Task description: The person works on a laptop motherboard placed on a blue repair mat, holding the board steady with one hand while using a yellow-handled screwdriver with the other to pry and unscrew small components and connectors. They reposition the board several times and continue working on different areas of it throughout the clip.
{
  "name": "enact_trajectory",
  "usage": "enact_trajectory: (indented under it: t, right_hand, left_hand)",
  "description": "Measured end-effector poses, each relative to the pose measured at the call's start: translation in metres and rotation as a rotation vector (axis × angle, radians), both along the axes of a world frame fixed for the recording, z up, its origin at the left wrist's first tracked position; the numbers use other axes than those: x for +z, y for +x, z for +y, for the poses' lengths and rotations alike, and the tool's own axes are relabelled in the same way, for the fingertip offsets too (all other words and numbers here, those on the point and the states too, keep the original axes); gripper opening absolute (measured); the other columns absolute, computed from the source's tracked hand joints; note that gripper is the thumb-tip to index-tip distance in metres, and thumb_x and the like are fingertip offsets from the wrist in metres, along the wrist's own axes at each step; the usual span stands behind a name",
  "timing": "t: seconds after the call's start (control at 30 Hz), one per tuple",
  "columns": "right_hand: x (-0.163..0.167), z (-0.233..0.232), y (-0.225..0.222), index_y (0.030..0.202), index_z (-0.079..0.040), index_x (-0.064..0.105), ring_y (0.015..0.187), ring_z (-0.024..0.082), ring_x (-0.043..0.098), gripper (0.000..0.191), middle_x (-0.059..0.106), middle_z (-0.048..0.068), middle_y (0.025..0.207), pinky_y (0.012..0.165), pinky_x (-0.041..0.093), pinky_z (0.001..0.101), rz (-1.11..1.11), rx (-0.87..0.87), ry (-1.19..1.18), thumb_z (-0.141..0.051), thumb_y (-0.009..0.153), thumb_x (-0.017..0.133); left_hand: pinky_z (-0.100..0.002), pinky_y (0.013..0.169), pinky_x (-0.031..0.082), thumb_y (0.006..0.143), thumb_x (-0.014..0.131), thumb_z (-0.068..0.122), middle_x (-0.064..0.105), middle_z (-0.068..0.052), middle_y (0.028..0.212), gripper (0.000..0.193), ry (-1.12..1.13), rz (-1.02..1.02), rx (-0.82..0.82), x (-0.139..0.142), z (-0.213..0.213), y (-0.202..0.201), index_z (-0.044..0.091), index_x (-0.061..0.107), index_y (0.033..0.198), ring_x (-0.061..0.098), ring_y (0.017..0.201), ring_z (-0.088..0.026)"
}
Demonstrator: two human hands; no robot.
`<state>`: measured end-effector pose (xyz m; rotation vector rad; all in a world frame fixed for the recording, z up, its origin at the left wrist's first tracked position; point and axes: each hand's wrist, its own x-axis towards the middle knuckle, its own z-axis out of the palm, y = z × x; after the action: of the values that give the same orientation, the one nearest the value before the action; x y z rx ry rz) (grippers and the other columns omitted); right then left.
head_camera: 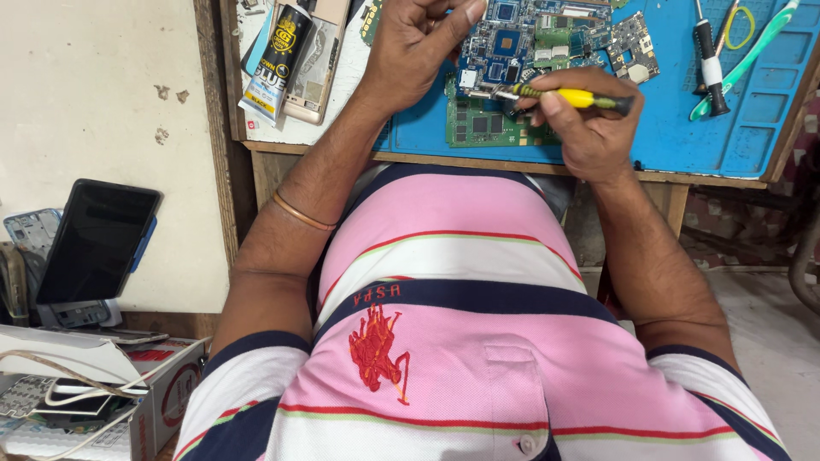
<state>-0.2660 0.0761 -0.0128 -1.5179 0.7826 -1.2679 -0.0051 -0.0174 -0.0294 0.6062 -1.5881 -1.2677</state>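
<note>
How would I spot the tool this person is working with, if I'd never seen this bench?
Find the blue work mat on the wooden bench. Over its near edge, the right hand grips a slim screwdriver, tip toward the circuit boards steadied by the left hand. Its yellow handle sets it apart from the black-handled screwdriver lying farther right.

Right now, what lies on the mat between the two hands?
Head view: circuit boards, a blue one by the left hand, a green one under the right hand.
</note>
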Motion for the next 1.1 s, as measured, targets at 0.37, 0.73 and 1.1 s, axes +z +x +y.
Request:
enact_trajectory:
  t: [0.37, 0.73, 1.1]
  right_hand:
    - [0.013, 0.004, 0.006, 0.141, -0.001, 0.064, 0.085, 0.016, 0.073, 0.029, 0.071, 0.017, 0.118, 0.072, 0.062, 0.0256, 0.166, -0.163, -0.147, -0.012, 0.115, 0.068]
    - [0.018, 0.003, 0.008, 0.141, -0.003, 0.065, 0.086, 0.016, 0.074, 0.028, 0.072, 0.017, 0.123, 0.073, 0.06, 0.0245, 0.309, -0.177, -0.211, -0.013, 0.115, 0.068]
    - [0.014, -0.001, 0.006, 0.133, -0.001, 0.063, 0.091, 0.019, 0.076, 0.02, 0.075, 0.019, 0.12, 0.073, 0.065, 0.0273, 0.108, -0.146, -0.256, -0.012, 0.117, 0.06]
  left_hand:
    - [-0.025, 0.069, 0.065, 0.113, 0.064, 0.023, 0.079, -0.006, 0.109, 0.025, 0.067, 0.002, -0.073, 0.001, 0.002, -0.002, 0.005, 0.069, 0.129, 0.076, 0.087, -0.008]
    - [-0.024, 0.066, 0.065, 0.113, 0.065, 0.022, 0.078, -0.007, 0.109, 0.025, 0.028, -0.007, -0.062, -0.004, 0.002, -0.004, 0.005, 0.068, 0.131, 0.075, 0.086, -0.008]
    - [-0.023, 0.063, 0.063, 0.114, 0.064, 0.022, 0.077, -0.004, 0.096, 0.019, 0.055, 0.05, 0.016, -0.007, -0.001, -0.001, 0.005, 0.072, 0.12, 0.073, 0.076, -0.006]
